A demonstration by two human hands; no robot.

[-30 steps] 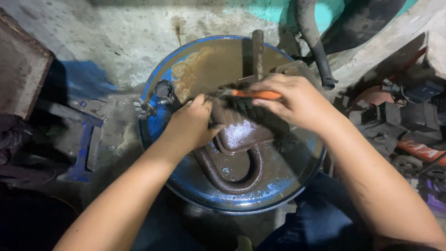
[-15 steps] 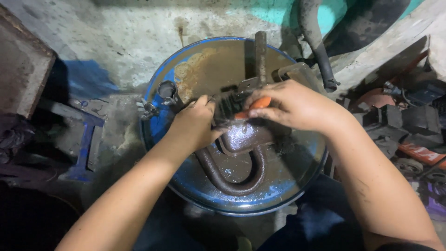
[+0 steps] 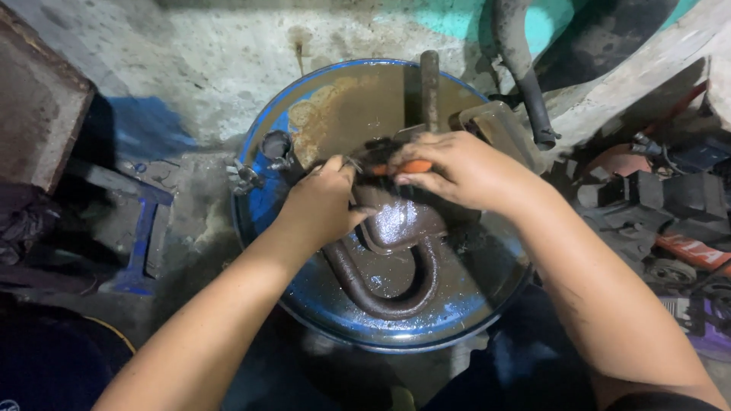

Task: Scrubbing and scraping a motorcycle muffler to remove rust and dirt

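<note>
Over the top of a blue drum (image 3: 457, 323), my left hand (image 3: 324, 205) curls closed on the upper edge of a wet, rusty metal bracket (image 3: 400, 228) lying near the drum top's centre; my right hand (image 3: 457, 171) grips an orange-handled brush (image 3: 403, 166) pressed to the bracket's far end; a U-shaped bar (image 3: 381, 301) loops from the bracket toward the near rim; a rusty rod (image 3: 430, 87) lies at the far edge.

Single head-worn view looks steeply down, close over the blue drum top (image 3: 320, 304)
</note>
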